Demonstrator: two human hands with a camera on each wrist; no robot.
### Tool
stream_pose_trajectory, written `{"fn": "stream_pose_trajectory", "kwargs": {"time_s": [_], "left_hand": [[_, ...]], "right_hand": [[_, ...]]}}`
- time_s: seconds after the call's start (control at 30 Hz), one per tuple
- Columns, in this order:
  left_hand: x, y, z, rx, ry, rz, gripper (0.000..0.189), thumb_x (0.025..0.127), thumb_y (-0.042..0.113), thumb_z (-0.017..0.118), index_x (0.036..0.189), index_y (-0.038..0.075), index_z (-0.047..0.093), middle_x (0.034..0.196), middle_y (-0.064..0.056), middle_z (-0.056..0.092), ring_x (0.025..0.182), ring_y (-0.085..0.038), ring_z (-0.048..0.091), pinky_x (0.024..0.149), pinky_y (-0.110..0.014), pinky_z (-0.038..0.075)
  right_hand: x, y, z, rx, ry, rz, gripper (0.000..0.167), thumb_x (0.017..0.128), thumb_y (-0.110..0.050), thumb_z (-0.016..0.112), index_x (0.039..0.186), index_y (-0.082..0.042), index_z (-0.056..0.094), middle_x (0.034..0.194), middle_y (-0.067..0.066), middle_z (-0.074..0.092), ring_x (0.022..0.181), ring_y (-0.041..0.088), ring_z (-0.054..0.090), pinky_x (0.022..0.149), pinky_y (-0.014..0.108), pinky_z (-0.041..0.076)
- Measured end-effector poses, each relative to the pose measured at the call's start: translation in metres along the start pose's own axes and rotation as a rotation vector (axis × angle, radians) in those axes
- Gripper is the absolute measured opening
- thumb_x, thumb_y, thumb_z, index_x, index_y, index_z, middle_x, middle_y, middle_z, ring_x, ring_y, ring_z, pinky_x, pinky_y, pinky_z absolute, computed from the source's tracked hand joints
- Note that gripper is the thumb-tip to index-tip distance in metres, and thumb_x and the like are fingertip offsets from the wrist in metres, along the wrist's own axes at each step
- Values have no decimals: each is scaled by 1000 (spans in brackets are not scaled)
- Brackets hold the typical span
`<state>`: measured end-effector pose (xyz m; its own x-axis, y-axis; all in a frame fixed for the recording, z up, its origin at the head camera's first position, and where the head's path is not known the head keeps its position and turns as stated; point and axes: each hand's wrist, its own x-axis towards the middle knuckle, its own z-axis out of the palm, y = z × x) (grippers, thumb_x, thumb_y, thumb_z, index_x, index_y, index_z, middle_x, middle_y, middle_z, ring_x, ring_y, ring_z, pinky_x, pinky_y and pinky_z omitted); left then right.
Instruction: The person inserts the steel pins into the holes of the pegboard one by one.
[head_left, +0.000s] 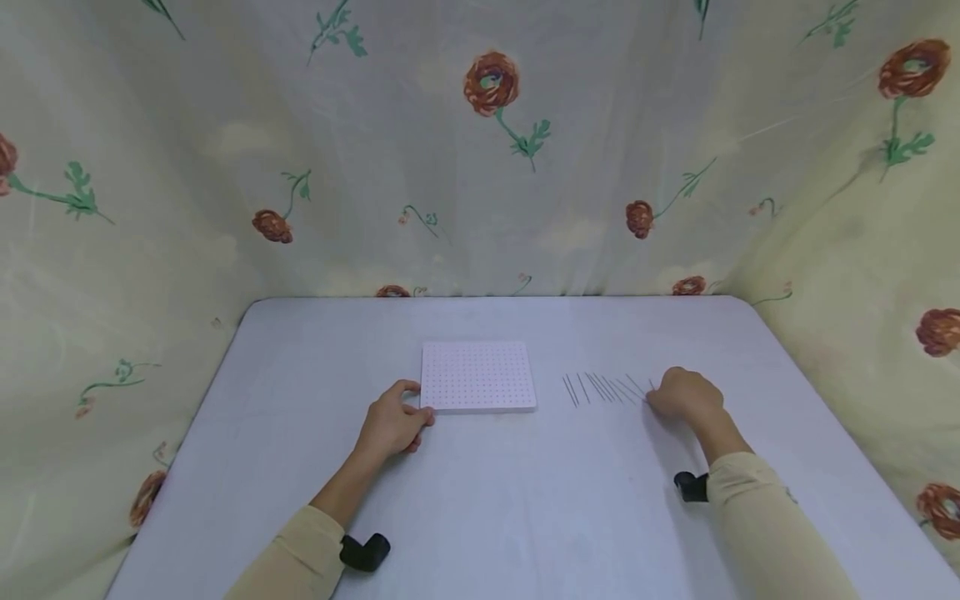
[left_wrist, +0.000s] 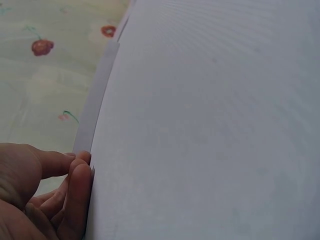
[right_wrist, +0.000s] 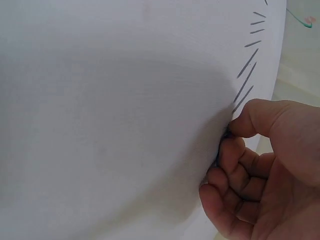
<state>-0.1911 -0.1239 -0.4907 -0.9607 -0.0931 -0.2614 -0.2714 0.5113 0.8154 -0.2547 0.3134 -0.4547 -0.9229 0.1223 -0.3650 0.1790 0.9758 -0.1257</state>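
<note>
A flat white pegboard [head_left: 476, 375], dotted with rows of small holes, lies on the table. My left hand [head_left: 392, 423] grips its left front corner, thumb at the front edge and a finger along the left side. In the left wrist view the fingers [left_wrist: 79, 195] touch the board's edge [left_wrist: 97, 95]. To the board's right lies a row of several thin dark sticks [head_left: 583, 388]. At the right end of that row, my right hand [head_left: 686, 393] pinches one thin dark stick [head_left: 652, 384] with thumb and curled fingers, hiding most of it.
The white table [head_left: 525, 508] has rounded far corners and drops off at its sides. A floral curtain [head_left: 375, 150] surrounds its back and sides. Black wrist mounts [head_left: 365, 552] stick out beside both beige sleeves, just over the tabletop.
</note>
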Motion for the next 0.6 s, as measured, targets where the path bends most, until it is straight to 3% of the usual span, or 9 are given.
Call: {"fn": "stream_pose_trajectory", "kwargs": {"time_s": [0.17,0.33,0.47,0.6], "left_hand": [[0,1,0,2,5,-7,50,96,15,69,142,10,50,87,-4,76,52,-13,60,48,-22,54],[0,0,-1,-11,-3,-5,49,96,14,69,142,10,50,87,-5,75,52,-13,60,48,-22,53],[-1,0,0,-12,-7,-5,49,96,14,69,142,10,50,86,-4,75,51,-13,60,48,-22,53],[-1,0,1,-8,1,-4,49,96,14,69,141,10,51,86,-4,75,51,-13,60,48,-21,53]], "right_hand": [[-1,5,3,11,25,-51,49,94,-27,55,114,16,62,114,37,65,90,41,65,75,53,55],[-4,10,7,30,80,-133,37,91,-23,54,98,9,70,103,32,69,81,37,64,73,53,54],[-6,9,9,93,115,-160,28,91,-21,52,82,1,68,87,21,68,74,29,58,64,40,49],[-7,2,8,156,175,-215,25,92,-18,50,82,-1,66,82,14,65,72,25,55,60,31,42]]}}
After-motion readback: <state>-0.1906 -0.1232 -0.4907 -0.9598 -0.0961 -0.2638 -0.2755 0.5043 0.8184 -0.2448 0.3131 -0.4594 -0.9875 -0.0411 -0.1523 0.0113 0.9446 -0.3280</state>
